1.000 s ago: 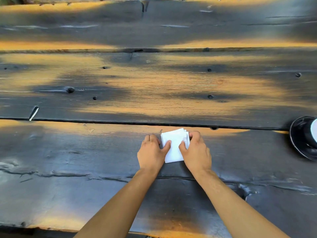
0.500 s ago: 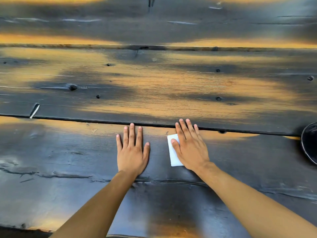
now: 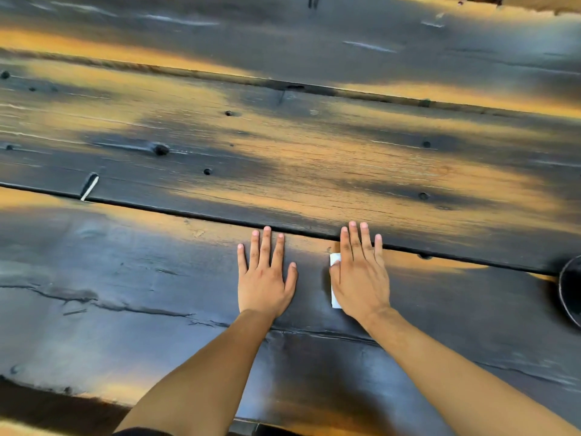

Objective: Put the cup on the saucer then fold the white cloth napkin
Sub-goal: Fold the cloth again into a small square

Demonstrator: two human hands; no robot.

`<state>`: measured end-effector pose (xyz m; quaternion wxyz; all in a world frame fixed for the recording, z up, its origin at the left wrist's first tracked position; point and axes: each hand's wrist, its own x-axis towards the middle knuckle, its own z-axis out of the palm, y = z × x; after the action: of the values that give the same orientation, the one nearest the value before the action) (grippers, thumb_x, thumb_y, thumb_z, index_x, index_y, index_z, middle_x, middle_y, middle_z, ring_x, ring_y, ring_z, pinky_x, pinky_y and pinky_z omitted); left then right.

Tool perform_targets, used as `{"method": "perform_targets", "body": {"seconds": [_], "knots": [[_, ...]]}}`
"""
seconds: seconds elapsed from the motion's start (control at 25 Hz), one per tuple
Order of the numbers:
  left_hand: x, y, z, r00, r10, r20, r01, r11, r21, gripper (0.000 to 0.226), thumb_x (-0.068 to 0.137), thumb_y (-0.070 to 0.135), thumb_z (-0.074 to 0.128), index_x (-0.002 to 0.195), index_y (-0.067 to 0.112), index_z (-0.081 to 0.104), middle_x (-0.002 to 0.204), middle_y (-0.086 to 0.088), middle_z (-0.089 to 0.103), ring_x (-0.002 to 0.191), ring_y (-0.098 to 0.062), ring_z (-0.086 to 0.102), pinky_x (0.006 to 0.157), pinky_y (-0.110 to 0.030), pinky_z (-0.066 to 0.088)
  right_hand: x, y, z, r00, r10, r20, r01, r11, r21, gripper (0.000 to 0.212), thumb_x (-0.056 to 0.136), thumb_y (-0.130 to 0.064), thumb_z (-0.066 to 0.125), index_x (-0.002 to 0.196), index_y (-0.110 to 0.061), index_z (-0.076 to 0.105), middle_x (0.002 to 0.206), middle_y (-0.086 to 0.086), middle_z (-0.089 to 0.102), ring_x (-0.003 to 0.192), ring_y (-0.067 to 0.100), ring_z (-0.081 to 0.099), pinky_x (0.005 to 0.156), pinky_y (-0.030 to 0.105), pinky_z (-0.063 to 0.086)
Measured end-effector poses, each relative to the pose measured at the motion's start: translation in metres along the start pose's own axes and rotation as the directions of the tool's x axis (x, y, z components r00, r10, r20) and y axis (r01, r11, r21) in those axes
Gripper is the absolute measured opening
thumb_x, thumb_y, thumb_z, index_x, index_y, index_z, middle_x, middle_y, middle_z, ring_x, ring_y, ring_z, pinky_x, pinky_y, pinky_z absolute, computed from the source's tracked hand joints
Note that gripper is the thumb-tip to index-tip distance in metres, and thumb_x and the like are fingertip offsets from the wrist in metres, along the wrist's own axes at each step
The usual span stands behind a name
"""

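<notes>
The folded white cloth napkin [image 3: 335, 280] lies on the dark wooden table, mostly covered by my right hand [image 3: 361, 272], which presses flat on it with straight fingers. Only a narrow white strip shows at the hand's left edge. My left hand [image 3: 265, 273] lies flat on the bare table a little to the left of the napkin, fingers spread and straight, touching nothing else. The black saucer [image 3: 570, 294] is cut off at the right edge of the view. The cup is out of view.
The table [image 3: 283, 158] is made of wide dark planks with orange worn patches, knots and a long gap just beyond my fingertips. Its near edge runs along the bottom left.
One second ago both hands pinched the folded napkin. My left hand then let go and lay flat to the left. My right hand flattened on the napkin and now covers more of it.
</notes>
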<state>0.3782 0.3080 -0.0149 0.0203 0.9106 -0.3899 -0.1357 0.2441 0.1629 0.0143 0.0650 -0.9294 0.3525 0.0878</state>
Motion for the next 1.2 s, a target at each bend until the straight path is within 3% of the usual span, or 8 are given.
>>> {"method": "perform_targets", "body": {"seconds": [0.2, 0.52, 0.8, 1.04, 1.2], "knots": [[0.002, -0.001, 0.003, 1.000, 0.011, -0.011, -0.011, 1.000, 0.005, 0.069, 0.101, 0.052, 0.029, 0.161, 0.021, 0.014, 0.170, -0.008, 0.004, 0.157, -0.028, -0.003, 0.125, -0.057, 0.006, 0.005, -0.010, 0.017, 0.996, -0.073, 0.045, 0.072, 0.997, 0.024, 0.073, 0.099, -0.049, 0.031, 0.161, -0.013, 0.016, 0.169, 0.012, 0.010, 0.156, 0.032, 0.005, 0.125, 0.053, 0.008], [0.002, 0.000, 0.001, 1.000, 0.009, 0.006, -0.009, 1.000, -0.002, 0.069, 0.101, 0.052, 0.028, 0.161, 0.021, 0.014, 0.170, -0.009, 0.004, 0.157, -0.028, -0.003, 0.124, -0.058, 0.007, 0.004, -0.005, 0.015, 0.996, -0.079, 0.042, 0.078, 0.997, 0.022, 0.076, 0.099, -0.053, 0.033, 0.161, -0.017, 0.011, 0.170, 0.012, 0.003, 0.157, 0.032, -0.001, 0.125, 0.055, 0.006], [0.000, -0.001, 0.004, 1.000, 0.005, -0.011, -0.005, 1.000, -0.005, 0.069, 0.101, 0.051, 0.030, 0.161, 0.020, 0.015, 0.170, -0.009, 0.005, 0.157, -0.029, -0.002, 0.124, -0.059, 0.006, -0.005, 0.030, 0.023, 0.996, -0.081, 0.021, 0.081, 0.997, -0.007, 0.070, 0.101, -0.054, 0.023, 0.161, -0.018, 0.015, 0.170, 0.011, 0.005, 0.157, 0.030, 0.002, 0.126, 0.053, 0.007], [0.002, 0.000, 0.006, 1.000, 0.003, -0.013, -0.003, 1.000, 0.010, 0.069, 0.101, 0.051, 0.028, 0.161, 0.021, 0.012, 0.170, -0.010, 0.004, 0.157, -0.029, -0.003, 0.125, -0.058, 0.003, 0.000, 0.033, 0.029, 0.995, -0.095, 0.033, 0.094, 0.995, 0.017, 0.072, 0.099, -0.054, 0.031, 0.161, -0.022, 0.015, 0.170, 0.010, 0.008, 0.157, 0.032, 0.002, 0.125, 0.055, 0.004], [0.000, 0.000, 0.004, 1.000, -0.004, 0.003, 0.004, 1.000, 0.018, 0.068, 0.102, 0.053, 0.023, 0.161, 0.022, 0.010, 0.170, -0.008, 0.001, 0.157, -0.027, -0.005, 0.125, -0.057, 0.002, -0.004, 0.026, 0.022, 0.997, -0.066, 0.050, 0.063, 0.996, 0.067, 0.071, 0.099, -0.056, 0.027, 0.161, -0.022, 0.016, 0.170, 0.008, 0.005, 0.157, 0.029, 0.001, 0.125, 0.055, 0.003]]}}
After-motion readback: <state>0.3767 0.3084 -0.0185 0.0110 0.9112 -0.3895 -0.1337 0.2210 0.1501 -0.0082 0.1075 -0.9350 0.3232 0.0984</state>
